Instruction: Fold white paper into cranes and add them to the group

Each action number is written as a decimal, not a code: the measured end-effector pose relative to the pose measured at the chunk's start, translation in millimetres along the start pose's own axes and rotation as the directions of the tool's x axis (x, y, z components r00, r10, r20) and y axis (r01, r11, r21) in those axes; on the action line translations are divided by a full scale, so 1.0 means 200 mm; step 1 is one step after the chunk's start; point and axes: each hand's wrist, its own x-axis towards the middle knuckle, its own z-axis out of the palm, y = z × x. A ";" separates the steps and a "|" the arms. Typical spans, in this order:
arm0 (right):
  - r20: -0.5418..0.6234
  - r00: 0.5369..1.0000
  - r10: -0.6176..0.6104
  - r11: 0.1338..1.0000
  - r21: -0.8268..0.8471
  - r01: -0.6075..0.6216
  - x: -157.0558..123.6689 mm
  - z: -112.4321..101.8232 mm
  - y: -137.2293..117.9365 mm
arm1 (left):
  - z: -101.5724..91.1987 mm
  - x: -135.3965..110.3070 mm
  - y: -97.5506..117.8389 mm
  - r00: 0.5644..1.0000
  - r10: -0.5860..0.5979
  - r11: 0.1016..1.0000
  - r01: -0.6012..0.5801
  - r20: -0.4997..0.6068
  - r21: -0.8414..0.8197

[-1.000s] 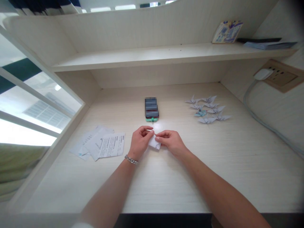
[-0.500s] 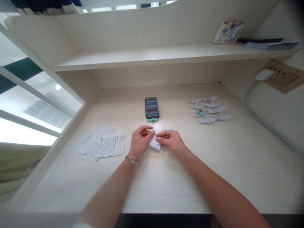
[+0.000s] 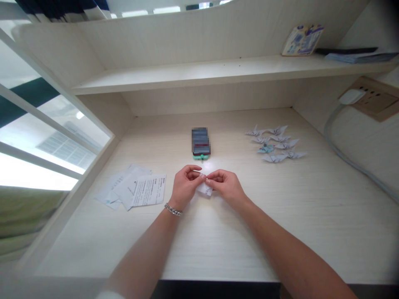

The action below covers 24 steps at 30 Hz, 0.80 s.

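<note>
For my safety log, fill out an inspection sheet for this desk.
Surface: pale wooden desktop, streaked grain visible.
Handled things: small folded white paper, partly hidden.
Clutter: overlapping white printed sheets at left; dark rectangular phone, centre; white paper birds and one blue paper bird at right.
Hands: left hand and right hand both pinch the paper.
Cables: grey cable, white plug in beige wall socket.
Surroundings: pale wooden shelf above.

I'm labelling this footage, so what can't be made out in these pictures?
All in the head view:
Folded paper: partly hidden by the left hand and right hand.
Printed sheet: wording too small to read.
Phone: screen obscured by pixelation.
Grey cable: cut off by the right edge.
</note>
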 end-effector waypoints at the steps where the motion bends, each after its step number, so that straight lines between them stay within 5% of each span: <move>1: 0.006 1.000 -0.005 1.000 0.000 0.005 0.00 0.00 0.00 | 0.00 0.00 0.00 1.000 0.001 1.000 -0.001 -0.025 -0.001; 16: -0.026 0.999 -0.042 0.998 -0.056 0.041 0.00 0.00 0.02 | 0.02 -0.01 0.00 1.000 0.028 0.999 -0.028 -0.001 0.020; 24: 0.025 0.995 -0.094 0.959 -0.266 0.098 0.00 -0.01 0.04 | 0.03 -0.02 0.01 0.998 0.048 0.998 -0.047 -0.029 0.028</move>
